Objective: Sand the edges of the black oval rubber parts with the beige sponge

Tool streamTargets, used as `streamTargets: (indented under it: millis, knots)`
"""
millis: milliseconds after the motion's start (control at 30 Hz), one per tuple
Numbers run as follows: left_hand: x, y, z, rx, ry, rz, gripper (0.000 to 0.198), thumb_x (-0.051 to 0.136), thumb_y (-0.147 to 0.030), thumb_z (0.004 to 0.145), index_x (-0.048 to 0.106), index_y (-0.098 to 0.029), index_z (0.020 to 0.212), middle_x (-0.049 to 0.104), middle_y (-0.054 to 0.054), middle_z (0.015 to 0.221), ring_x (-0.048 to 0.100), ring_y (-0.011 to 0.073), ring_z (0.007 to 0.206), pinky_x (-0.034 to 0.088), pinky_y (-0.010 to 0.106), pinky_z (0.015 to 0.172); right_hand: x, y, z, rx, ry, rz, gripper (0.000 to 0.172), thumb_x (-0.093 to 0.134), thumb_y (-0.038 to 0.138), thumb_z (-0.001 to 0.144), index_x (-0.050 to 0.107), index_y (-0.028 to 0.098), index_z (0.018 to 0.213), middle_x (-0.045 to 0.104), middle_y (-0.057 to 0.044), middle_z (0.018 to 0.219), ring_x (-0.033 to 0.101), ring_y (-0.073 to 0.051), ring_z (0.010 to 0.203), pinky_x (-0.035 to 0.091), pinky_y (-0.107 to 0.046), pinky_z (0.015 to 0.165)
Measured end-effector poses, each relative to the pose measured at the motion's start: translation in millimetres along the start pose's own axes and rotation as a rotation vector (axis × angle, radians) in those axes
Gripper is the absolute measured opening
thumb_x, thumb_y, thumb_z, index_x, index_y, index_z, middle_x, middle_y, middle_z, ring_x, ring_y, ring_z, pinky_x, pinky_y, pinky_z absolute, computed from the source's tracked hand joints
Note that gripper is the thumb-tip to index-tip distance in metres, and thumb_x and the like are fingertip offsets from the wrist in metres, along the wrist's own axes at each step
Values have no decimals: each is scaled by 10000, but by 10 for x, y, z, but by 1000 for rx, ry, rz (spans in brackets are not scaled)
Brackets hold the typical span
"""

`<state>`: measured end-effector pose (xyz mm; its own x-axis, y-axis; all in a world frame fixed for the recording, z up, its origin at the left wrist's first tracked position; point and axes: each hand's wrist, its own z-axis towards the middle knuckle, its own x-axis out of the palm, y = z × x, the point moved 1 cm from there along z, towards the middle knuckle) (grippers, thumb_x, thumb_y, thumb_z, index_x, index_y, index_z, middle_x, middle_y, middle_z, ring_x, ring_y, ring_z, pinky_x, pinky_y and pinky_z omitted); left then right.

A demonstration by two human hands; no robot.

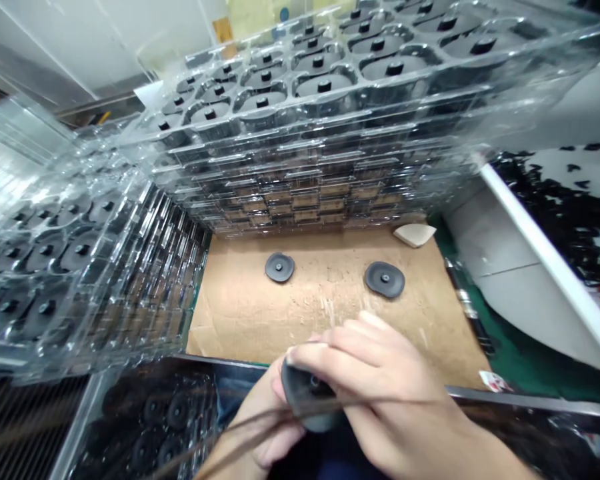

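Both my hands meet over the near edge of the work surface, around a dark grey rubber disc [305, 393] with a small round centre. My left hand [265, 413] grips the disc from below and the left, mostly hidden behind it. From above and the right, my right hand [375, 373] has its fingers curled over the disc's rim. Beyond my hands, a smaller-looking grey disc [280, 267] lies on the cardboard sheet [240, 320]. Another grey disc [385, 279] lies to its right. Dark blurred strands cross in front of my hands.
Stacked clear plastic trays [300, 147] holding grey discs stand at the back, with another stack [55, 267] at left. At right a white bin [540, 247] holds small black parts [570, 213]. A black pen-like tool [467, 307] and a cream wedge [415, 234] lie nearby. More discs [155, 427] sit below left.
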<state>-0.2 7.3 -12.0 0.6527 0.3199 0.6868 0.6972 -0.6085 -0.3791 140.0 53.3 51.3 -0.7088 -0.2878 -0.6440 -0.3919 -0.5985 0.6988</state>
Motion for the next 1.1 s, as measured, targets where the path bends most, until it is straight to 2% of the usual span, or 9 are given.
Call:
streamTargets:
  millis: [100,267,433,500,600,700,800,967,1100]
  knots:
    - [91,-86,22,103,-8,9,475,826,-232,458,685,-178,909,704,32,901,642,144,783,501,204,761,20,-29,-179,245,-54,-19,274,416,109,832,616,186,1003,631,-35,773,563,-169,683,439,-309,666]
    - [132,-85,49,163,-20,-33,533,821,-299,453,668,-242,961,682,38,1029,630,219,924,499,275,806,63,-150,-406,504,87,451,178,528,223,798,668,277,894,677,13,770,638,-154,672,506,-212,558]
    - [138,-59,50,190,-36,-21,573,809,-324,476,642,-206,1011,677,74,1028,638,196,865,499,267,787,72,-247,-474,766,-224,589,179,532,343,813,655,261,914,694,-3,894,654,-163,787,531,-196,666]
    - [144,-52,41,196,-36,-21,563,807,-318,484,643,-203,1011,667,77,1049,632,195,885,500,258,781,57,-206,-416,706,-310,468,170,529,332,823,639,274,940,684,6,900,648,-148,778,523,-173,647]
    - [122,-32,17,167,-71,-25,537,804,-260,507,642,-238,1019,681,47,1010,623,176,905,498,228,763,75,-90,-252,428,-329,238,213,503,221,839,602,253,1024,660,-12,948,626,-152,829,512,-199,685]
    - [68,-16,-4,132,-112,-10,527,761,-190,586,607,-256,1085,693,35,969,619,156,907,484,220,787,139,0,-85,191,-170,168,260,438,128,839,587,189,1043,638,-46,914,600,-164,823,497,-270,743]
    - [28,-7,-5,156,-152,15,533,735,-194,621,579,-259,1126,684,49,1009,613,178,933,488,251,797,198,25,26,207,121,239,245,420,80,833,612,200,927,618,-14,804,584,-133,717,491,-246,664]
    - [20,-4,-4,117,-91,40,599,752,-267,598,555,-243,1163,668,62,1035,582,215,1014,445,289,888,210,47,42,165,-123,211,254,409,111,850,598,128,1019,617,-67,839,576,-165,764,483,-295,712]
    - [16,-60,-19,94,-45,34,599,822,-212,458,644,-243,1030,676,45,1033,601,195,966,467,225,823,81,20,-118,163,45,298,246,443,63,818,610,207,927,632,5,823,592,-107,736,471,-183,658]
